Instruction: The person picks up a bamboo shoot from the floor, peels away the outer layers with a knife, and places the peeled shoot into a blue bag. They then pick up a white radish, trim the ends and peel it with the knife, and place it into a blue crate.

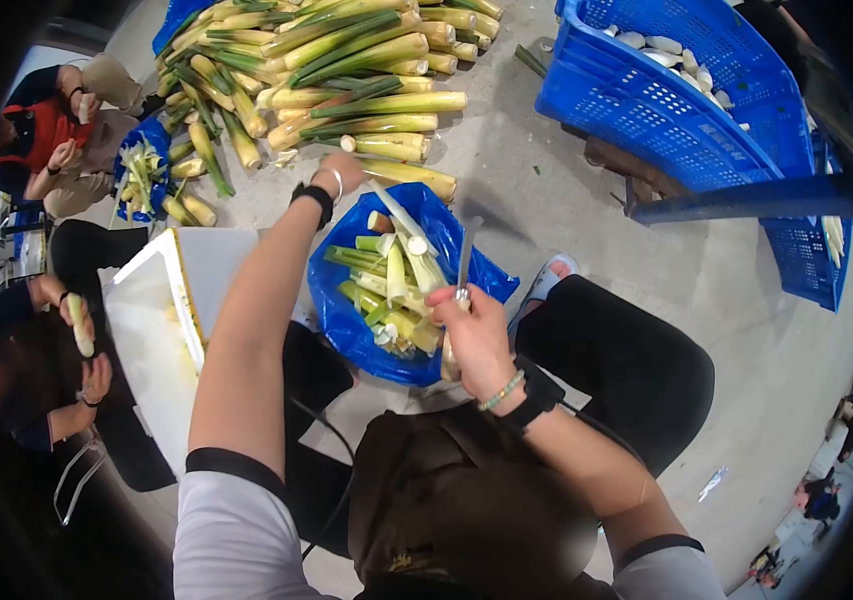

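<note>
Stretched out to the far side, my left hand (338,172) is at the near edge of a pile of green-and-yellow water bamboo stalks (366,100). Its fingers are mostly hidden, so whether they grip a stalk cannot be made out. My right hand (473,335) is closed around the handle of a knife (467,250), its blade pointing up and away from me. Between my knees stands a container lined with a blue plastic bag (331,315), holding cut husks and stalk pieces (391,275). The knife hand is over its right side.
A white foam box (151,300) stands to my left. Blue perforated crates (666,110) with pale peeled pieces (686,65) are at the upper right. Two people sit on the left, one with a red top (41,135), both holding pale pieces. A second blue bag (144,165) holds peelings.
</note>
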Available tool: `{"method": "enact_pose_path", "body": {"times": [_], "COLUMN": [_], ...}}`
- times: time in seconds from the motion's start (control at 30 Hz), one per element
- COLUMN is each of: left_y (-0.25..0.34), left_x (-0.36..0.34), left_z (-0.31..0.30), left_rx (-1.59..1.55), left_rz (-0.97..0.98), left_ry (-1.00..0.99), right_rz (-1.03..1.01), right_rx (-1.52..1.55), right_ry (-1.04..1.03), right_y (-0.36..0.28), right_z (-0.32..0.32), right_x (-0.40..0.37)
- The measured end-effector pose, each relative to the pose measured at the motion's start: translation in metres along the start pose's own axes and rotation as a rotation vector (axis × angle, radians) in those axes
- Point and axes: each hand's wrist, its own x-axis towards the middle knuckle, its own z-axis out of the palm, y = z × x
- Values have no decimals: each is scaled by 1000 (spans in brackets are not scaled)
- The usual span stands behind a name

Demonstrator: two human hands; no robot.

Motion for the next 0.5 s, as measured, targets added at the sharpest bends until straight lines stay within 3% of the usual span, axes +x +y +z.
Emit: {"method": "enact_pose_path", "body": {"times": [0.1,0.13,0.2,0.27,0.43,0.5], "left_y": [5,7,9,-26,-7,-27], "left_x": [9,14,35,78,79,91], "left_z": [37,46,67,144,118,164], "left_rx": [-965,-1159,-1353,-1495,-1777,-1809], "left_rz": [-783,-885,-1062,-1072,-1120,-1073], "left_ry": [-124,-65,80,76,-90,-77], "right_rz": [-129,-110,-114,-123,-63,-75], "right_rx": [-202,-313,-255,-324,-347,-357], "right_ry": [-10,-15,-86,-118,-125,-129], "right_y": [7,-1,1,2,8,12], "right_z": [1,1,0,0,-2,-1], "right_x": [9,7,9,9,15,15]}}
